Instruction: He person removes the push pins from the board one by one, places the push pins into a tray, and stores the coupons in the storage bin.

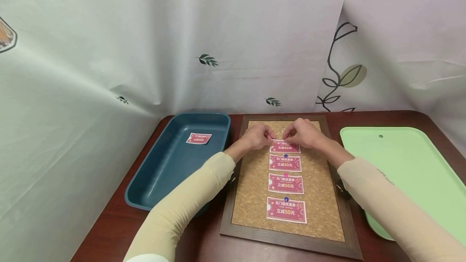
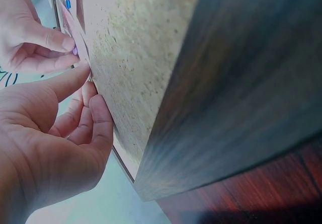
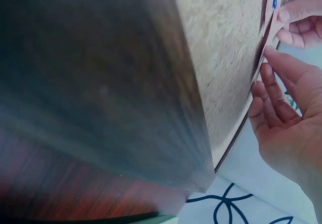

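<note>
On a wood-framed cork board [image 1: 251, 197], my left hand [image 1: 256, 136] pinches the upper left edge of the top pink coupon [image 1: 285, 147]. My right hand [image 1: 305, 133] is at the same coupon's upper right edge. In the left wrist view, a small purple pushpin [image 2: 75, 50] shows between the right thumb and finger. Below hang more coupons in a column: one with a blue pushpin [image 1: 285, 155], one with a pink pushpin [image 1: 285, 175], and the lowest with another blue pushpin [image 1: 286, 199]. Fingers partly hide the top coupon.
Left of the board stands a blue tray [image 1: 164, 181] with one loose coupon [image 1: 198, 138] in it. A light green tray [image 1: 400, 161] lies to the right, partly under the right forearm. Small clear objects [image 1: 283, 129] sit near the board's top. A patterned curtain hangs behind.
</note>
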`<action>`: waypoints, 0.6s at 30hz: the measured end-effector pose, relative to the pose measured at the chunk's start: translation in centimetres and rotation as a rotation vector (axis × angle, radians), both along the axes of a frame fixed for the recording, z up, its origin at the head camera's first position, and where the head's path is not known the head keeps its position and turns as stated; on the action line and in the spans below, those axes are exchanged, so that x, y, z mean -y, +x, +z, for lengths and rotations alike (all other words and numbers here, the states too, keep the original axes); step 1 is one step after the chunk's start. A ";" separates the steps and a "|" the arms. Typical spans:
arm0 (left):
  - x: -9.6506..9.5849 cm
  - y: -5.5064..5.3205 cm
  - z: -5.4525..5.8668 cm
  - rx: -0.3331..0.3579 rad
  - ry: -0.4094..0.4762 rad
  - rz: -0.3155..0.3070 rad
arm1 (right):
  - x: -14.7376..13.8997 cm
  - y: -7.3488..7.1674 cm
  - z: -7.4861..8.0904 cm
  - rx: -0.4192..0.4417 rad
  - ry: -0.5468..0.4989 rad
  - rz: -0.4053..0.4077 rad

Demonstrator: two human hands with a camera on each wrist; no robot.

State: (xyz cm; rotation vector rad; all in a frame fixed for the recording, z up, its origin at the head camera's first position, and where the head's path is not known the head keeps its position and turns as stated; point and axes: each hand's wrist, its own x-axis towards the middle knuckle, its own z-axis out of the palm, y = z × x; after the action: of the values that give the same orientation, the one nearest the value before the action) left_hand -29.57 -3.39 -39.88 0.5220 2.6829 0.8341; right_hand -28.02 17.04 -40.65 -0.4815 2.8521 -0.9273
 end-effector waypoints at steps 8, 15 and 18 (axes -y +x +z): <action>-0.1 -0.1 -0.1 -0.013 -0.016 -0.002 | -0.4 -0.1 -0.1 -0.019 -0.008 0.021; -0.1 0.1 0.0 -0.013 -0.009 -0.005 | -0.3 -0.1 -0.3 -0.051 0.019 0.035; -0.1 0.1 0.1 -0.009 -0.012 -0.002 | -0.3 -0.1 -0.5 -0.057 0.021 0.035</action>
State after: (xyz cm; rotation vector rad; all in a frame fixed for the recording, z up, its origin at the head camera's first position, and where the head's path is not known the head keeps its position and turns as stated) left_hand -29.46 -3.31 -39.83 0.5273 2.6935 0.8162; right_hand -28.12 17.33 -41.18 -0.5629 2.8912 -0.8904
